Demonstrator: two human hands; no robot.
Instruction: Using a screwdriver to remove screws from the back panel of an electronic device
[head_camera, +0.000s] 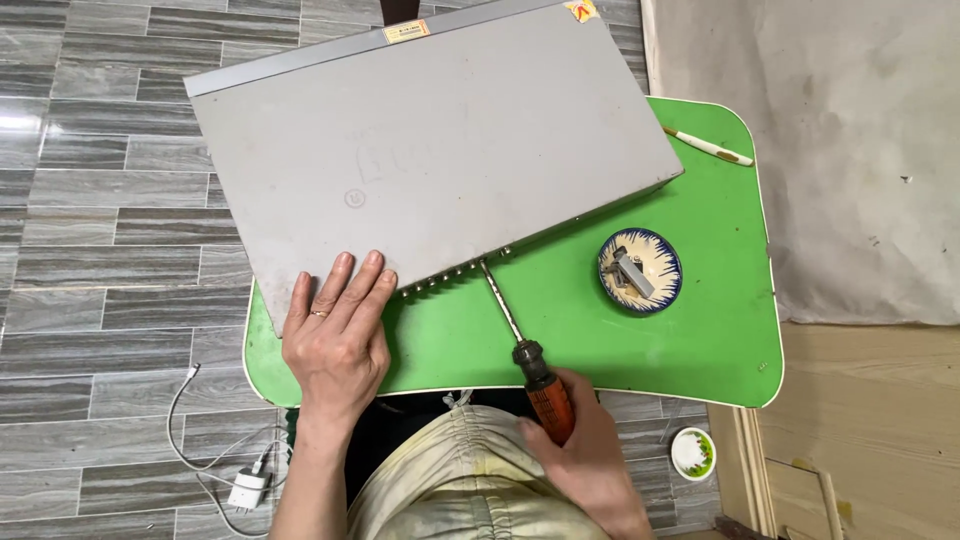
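**A:** While the left hand lies flat, fingers spread, on the near corner of the grey metal case, what has the right hand got?

**B:** A screwdriver. The fingers are wrapped tight round its orange-and-black handle, low in the picture beside the person's lap.

**A:** Which way does it point?

**B:** Away from the person and a little to the left. Its long axis runs on a slant from the handle at lower right up to the tip, which meets the near edge of the case, at the end of a row of small connectors there.

**A:** And the case itself?

**B:** It sits on the green table, turned at an angle, its long side running from upper right to lower left, and it overhangs the table's far and left edges.

**A:** Anything else about?

**B:** A blue-rimmed dish with small metal parts stands on the table right of the shaft, well apart from it. A white pen lies at the far right corner. A white charger lies on the tiled floor.
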